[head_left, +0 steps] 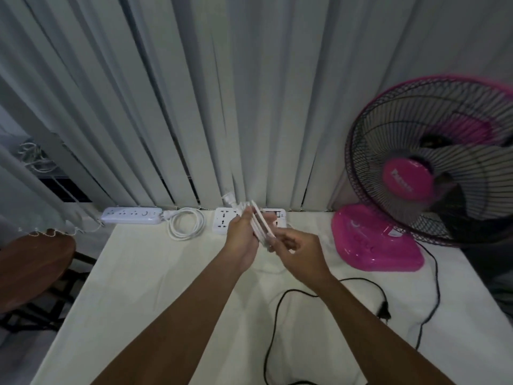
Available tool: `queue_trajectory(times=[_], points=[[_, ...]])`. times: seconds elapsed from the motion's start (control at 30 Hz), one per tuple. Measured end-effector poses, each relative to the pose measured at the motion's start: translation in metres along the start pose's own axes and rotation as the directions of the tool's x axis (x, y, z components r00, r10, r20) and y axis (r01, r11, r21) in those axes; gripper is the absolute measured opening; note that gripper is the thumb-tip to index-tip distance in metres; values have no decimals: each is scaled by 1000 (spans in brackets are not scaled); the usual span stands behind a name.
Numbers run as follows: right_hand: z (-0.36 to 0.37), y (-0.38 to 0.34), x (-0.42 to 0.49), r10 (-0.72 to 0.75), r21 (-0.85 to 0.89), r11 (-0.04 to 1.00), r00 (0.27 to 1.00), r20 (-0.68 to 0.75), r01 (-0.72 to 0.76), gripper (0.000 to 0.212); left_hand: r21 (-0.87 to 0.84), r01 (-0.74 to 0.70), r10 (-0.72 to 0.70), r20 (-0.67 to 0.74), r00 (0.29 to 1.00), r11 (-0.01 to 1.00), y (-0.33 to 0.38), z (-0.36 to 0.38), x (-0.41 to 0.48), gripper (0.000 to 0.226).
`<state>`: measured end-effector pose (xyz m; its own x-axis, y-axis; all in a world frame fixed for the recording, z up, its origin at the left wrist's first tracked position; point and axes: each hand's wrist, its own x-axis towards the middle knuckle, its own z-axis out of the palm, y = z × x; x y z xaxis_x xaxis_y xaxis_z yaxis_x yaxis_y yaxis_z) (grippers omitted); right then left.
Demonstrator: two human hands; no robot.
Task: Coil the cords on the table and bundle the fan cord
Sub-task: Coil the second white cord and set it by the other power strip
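My left hand (242, 237) and my right hand (297, 249) both grip a white cord (262, 226) folded into several parallel loops above the table; its white plug (229, 199) sticks up past my left fingers. That cord belongs to a square white power strip (222, 222) lying behind my hands. A long white power strip (131, 215) lies at the back left with its white cord (185, 224) coiled beside it. The pink fan (433, 179) stands at the right. Its black cord (280, 312) trails loose across the table, its black plug (384, 311) lying near my right forearm.
The table (144, 287) is covered with a cream cloth. White vertical blinds (194, 107) hang right behind it. A round brown wooden stool (33, 268) stands off the table's left edge. The fan's pink base (374, 240) takes up the back right of the table.
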<state>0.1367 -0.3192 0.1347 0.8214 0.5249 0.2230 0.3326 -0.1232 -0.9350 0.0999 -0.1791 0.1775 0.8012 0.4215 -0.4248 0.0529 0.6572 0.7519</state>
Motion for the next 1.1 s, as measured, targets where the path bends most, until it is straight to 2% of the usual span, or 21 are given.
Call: queue_trajectory(times=[0.07,0.13,0.23,0.33,0.43,0.53,0.63,0.73,0.83,0.9,0.97,1.0,1.03,1.07,1.1], points=[[-9,15,-11,-38,-49,998,997,-61,35,25,-133,5,-12,-50,999,991,-4,10,3,35],[-18,29,-22,-17,-123,992,995,-98,5,38,-277,41,-68,-90,994,960,-7,18,5,24],[-28,47,-34,24,-177,984,999,-36,-30,66,-409,118,-166,-84,983,905,-14,31,2,32],[-33,56,-38,3,-204,979,1000,-4,-4,77,-437,171,-215,-53,975,883,-21,43,-3,40],[-33,57,-31,-50,-265,964,988,-146,9,65,-494,217,-254,-10,967,842,-22,50,-3,36],[-30,61,-17,-148,-425,905,940,-308,3,36,-554,248,-289,15,957,794,-25,53,4,32],[-35,64,-8,-69,-331,943,973,-219,-7,28,-554,305,-335,50,941,775,-24,51,12,31],[-48,65,-3,94,-229,968,993,-67,-107,17,-351,443,-436,102,894,825,-22,46,24,39],[-55,69,9,122,-231,964,991,-46,-129,16,-15,524,-513,187,838,851,-25,30,40,66],[-59,69,22,165,-248,953,985,-50,-172,13,243,490,-539,214,815,837,-25,15,49,84],[-65,71,34,224,-282,932,974,-45,-227,8,522,361,-510,171,843,772,-23,0,56,94],[-69,72,39,246,-302,922,969,-30,-243,8,648,241,-433,152,888,722,-23,-6,59,89],[-73,73,43,268,-317,913,963,-9,-257,9,745,78,-288,157,945,663,-24,-11,63,78],[-77,73,46,287,-329,906,958,15,-266,11,811,-126,-55,191,980,571,-28,-17,67,63],[-80,73,49,299,-338,902,954,35,-270,14,845,-314,187,257,948,434,-31,-21,72,48]])
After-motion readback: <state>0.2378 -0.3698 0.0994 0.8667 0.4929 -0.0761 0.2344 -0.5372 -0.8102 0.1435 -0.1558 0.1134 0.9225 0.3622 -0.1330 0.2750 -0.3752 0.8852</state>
